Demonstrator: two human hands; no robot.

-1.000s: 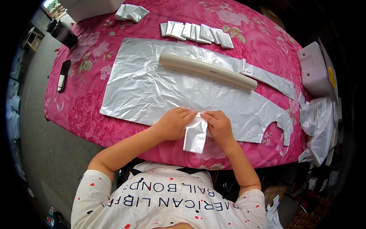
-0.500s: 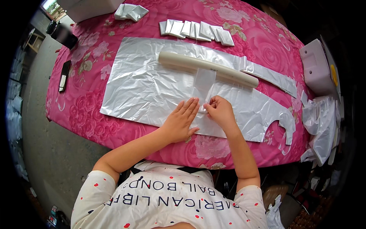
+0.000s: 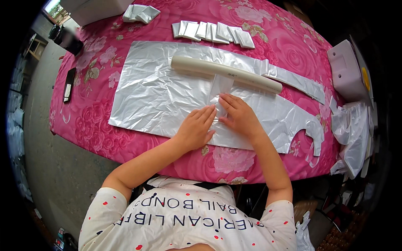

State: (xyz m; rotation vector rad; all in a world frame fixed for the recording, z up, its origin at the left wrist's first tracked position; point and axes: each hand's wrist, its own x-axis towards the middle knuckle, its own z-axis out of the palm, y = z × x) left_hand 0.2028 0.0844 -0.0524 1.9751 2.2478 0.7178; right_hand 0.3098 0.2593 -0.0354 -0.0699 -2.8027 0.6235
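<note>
A large sheet of silvery-white plastic bags [image 3: 146, 83], with handle-like cut-outs on the right, lies flat on the table. My left hand [image 3: 194, 127] rests open on it near the front edge, fingers stretched together. Close beside it, my right hand [image 3: 240, 115] lies palm down, its fingers extended on the near end of a narrow folded plastic strip [image 3: 222, 85]. The strip's far end meets a long off-white tube [image 3: 226, 74], which lies across the sheet. Part of the strip is hidden beneath my fingers.
Along the far side lie a row of small folded plastic packets [image 3: 213, 32] and a smaller pile of packets [image 3: 141, 13]. A phone-like black object [image 3: 69, 85] and a dark bottle [image 3: 66, 39] are at left. At right stand a white box [image 3: 345, 69] and loose plastic bags [image 3: 351, 134].
My right hand has gone from pinching the strip's near end to lying flatter and slightly farther forward on it. The strip looks shorter. My left hand has barely shifted.
</note>
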